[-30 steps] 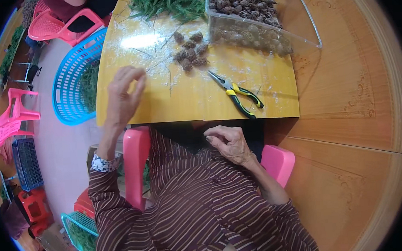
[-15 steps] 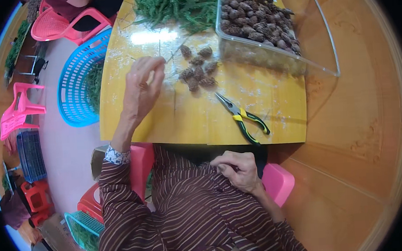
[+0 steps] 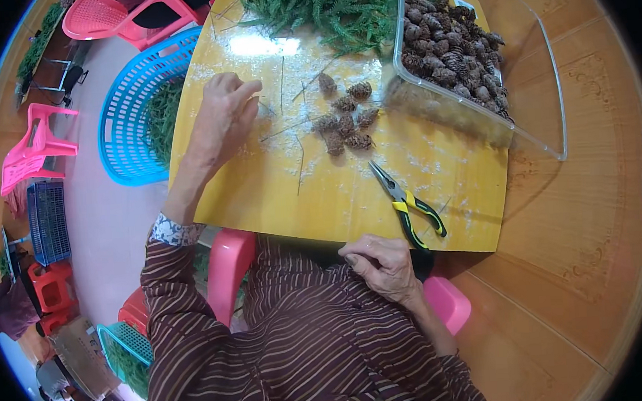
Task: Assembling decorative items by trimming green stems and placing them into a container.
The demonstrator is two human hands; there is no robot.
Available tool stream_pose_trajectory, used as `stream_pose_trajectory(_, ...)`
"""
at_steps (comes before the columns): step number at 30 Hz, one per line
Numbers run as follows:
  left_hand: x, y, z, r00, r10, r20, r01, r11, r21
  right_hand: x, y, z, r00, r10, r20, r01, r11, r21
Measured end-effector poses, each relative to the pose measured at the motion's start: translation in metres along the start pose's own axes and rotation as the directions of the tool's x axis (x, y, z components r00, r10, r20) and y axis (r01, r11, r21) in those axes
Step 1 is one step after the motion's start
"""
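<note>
My left hand (image 3: 224, 112) is over the left part of the yellow table, fingers curled and closed. Whatever may be inside it is hidden. To its right lies a small group of brown pine cones (image 3: 345, 118), with thin dark stems (image 3: 302, 165) scattered between. My right hand (image 3: 386, 265) is loosely closed in front of my striped shirt, by the near table edge; I cannot make out anything in it. Just beyond it rests a pair of long-nose pliers (image 3: 409, 204) with black and yellow handles, untouched.
A clear plastic bin (image 3: 448, 112) full of pine cones (image 3: 448, 53) stands at the right of the table (image 3: 262, 204). Green sprigs (image 3: 320, 9) are heaped at the back. A blue basket (image 3: 115, 139) with greenery and pink chairs (image 3: 38, 148) are on the left.
The view has shifted, so the table and its contents appear farther right. My left hand has drawn left, away from the small group of cones, and its fingers have changed pose. My right hand stays near my body.
</note>
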State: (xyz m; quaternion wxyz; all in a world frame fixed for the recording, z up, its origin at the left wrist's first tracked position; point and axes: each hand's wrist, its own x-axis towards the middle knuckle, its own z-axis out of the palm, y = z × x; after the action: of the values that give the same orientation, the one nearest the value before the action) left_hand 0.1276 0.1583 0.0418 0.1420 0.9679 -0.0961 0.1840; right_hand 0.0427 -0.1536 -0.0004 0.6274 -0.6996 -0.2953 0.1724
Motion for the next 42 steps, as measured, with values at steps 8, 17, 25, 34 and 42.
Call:
stream_pose_trajectory(8,0.004,-0.032,-0.001,0.962,0.11,0.251,-0.105,0.994,-0.032,-0.001,0.002,-0.001,0.999,0.03,-0.024,-0.03,1.0,0.007)
stream_pose_trajectory(17,-0.014,-0.028,0.004,0.979,0.044,0.2,-0.024,0.994,-0.102,-0.002,0.001,0.002,0.999,0.008,-0.037,-0.009,1.0,-0.024)
stream_pose_trajectory(25,-0.026,0.026,-0.02,0.66,-0.413,0.628,0.736,0.187,-0.651,-0.006,0.003,0.001,0.999,0.011,-0.034,-0.012,1.0,-0.029)
stream_pose_trajectory(34,-0.054,0.085,0.001,0.652,-0.064,0.756,0.707,-0.308,-0.636,-0.005,0.01,-0.001,0.993,0.072,-0.091,-0.062,0.993,0.103)
stream_pose_trajectory(42,-0.07,0.116,0.017,0.507,0.131,0.852,0.854,-0.212,-0.476,0.007,0.0,-0.001,0.898,0.408,-0.165,-0.194,0.704,0.683)
